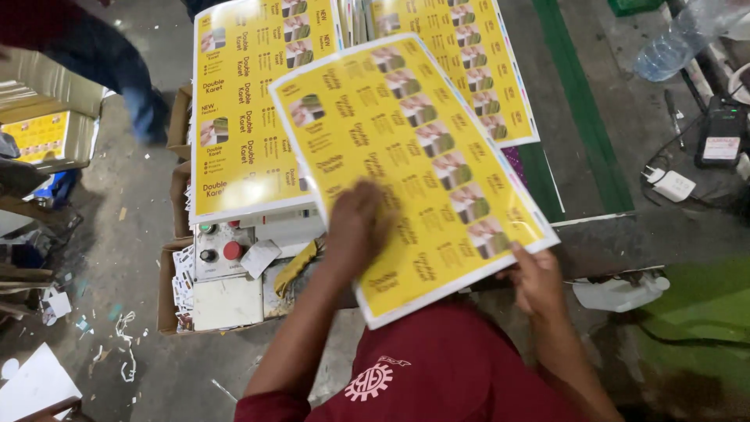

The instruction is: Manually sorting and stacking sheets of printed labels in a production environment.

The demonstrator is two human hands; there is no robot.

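A: Currently, sheet count. I log three yellow printed sheets in view: one top sheet (406, 168) held at a tilt, one left sheet (246, 101) lying flat beneath it, one far sheet (476, 62) lying beyond, partly covered by the top one.

B: Agreed, three. Hands?

A: Two, both the person's own. Left hand (358, 227) lies palm down on the top sheet near its lower edge, fingers pressed flat on the print. Right hand (537, 280) pinches the sheet's lower right corner, thumb over the edge.

B: Where does the top sheet sit?

A: Over the desk (664, 227), its near edge above the person's red shirt (461, 367).

B: Surroundings?

A: Left of the left hand, one grey control box (226, 270) with a single red button (233, 250) and a dark knob; possibly a second small button above, but blur leaves that uncertain. One clear plastic bottle (676, 39) at top right, one white charger (672, 185) with cable, one dark device (720, 137) beside it. One white plastic jug (621, 293) lies just right of the right hand. Paper scraps litter the floor (125, 258). Another person's blue trouser leg (133, 78) stands at upper left.

B: Obstructions?

A: The top sheet hides part of both other sheets.
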